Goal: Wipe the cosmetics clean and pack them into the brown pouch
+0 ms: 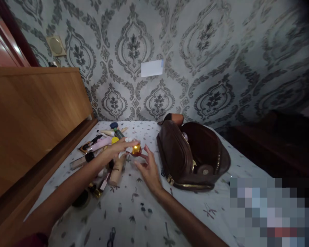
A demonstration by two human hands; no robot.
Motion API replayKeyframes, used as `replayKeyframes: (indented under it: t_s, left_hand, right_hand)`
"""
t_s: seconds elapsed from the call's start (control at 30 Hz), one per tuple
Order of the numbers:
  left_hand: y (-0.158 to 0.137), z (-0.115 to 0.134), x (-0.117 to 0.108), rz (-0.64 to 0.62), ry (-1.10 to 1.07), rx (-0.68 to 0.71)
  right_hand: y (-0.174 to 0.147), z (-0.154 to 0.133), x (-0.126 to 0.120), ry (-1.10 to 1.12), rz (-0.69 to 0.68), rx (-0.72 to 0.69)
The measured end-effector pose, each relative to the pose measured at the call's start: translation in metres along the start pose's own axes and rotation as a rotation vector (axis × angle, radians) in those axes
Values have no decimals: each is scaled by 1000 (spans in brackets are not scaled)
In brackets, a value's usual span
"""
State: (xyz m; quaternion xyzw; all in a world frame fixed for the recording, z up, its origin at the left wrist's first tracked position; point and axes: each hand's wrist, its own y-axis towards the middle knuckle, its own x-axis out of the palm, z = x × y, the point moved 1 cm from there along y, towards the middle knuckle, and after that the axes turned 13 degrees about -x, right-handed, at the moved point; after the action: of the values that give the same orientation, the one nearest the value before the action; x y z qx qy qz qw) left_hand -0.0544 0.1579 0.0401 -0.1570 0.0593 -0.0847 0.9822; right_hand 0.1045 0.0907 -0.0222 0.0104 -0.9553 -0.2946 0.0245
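My left hand is closed on a small round amber-gold bottle that shines at its top, held above the bed. Something white, perhaps a tissue, shows by the same hand; how it is held is unclear. My right hand is open just right of the bottle, its fingers apart and their tips close to it; whether they touch cannot be made out. Under and around my left forearm lie several cosmetics, among them a beige tube, a pink tube and a dark green bottle.
A brown leather bag stands unzipped to the right. More makeup, including a clear bottle with a black cap and a dark round jar, lies left on the patterned sheet. A wooden panel borders the left; a papered wall rises behind.
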Motion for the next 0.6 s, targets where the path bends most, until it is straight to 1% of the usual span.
replayKeyframes:
  t_s: [0.07,0.1,0.17,0.2,0.23,0.3,0.33,0.37,0.4,0.43,0.47,0.53,0.6]
  left_hand:
    - [-23,-12,13,21,41,-22]
    - [-34,-17,19,49,69,-25]
    - [-54,-22,28,117,108,-9]
    - [-64,-23,32,164,169,39]
    - [-74,-24,38,217,270,118]
    - [-91,-28,51,308,563,318]
    - [-97,-30,58,330,714,404]
    - [-101,-32,65,331,824,455]
    - [-103,-33,69,312,859,457]
    - [-102,-33,71,287,802,416]
    - [-99,-33,71,265,679,345]
    - [-89,-29,64,238,368,183]
    - [-80,-26,54,223,145,70]
  right_hand:
    - [1,-4,1,-42,-39,-73]
    - [-1,-4,2,-55,-55,-87]
    - [-6,-3,3,-60,-76,-62]
    - [-10,-1,4,-64,-81,-37]
    - [-13,0,5,-79,-82,-22]
    - [-20,3,5,-115,-73,-37]
    - [-23,3,5,-121,-71,-59]
    - [-25,4,5,-118,-69,-80]
    - [-27,3,5,-109,-72,-92]
    - [-29,2,5,-103,-81,-95]
    - [-29,0,5,-106,-96,-89]
    - [-29,-5,6,-102,-149,-59]
    - [-28,-13,8,-9,-208,-6]
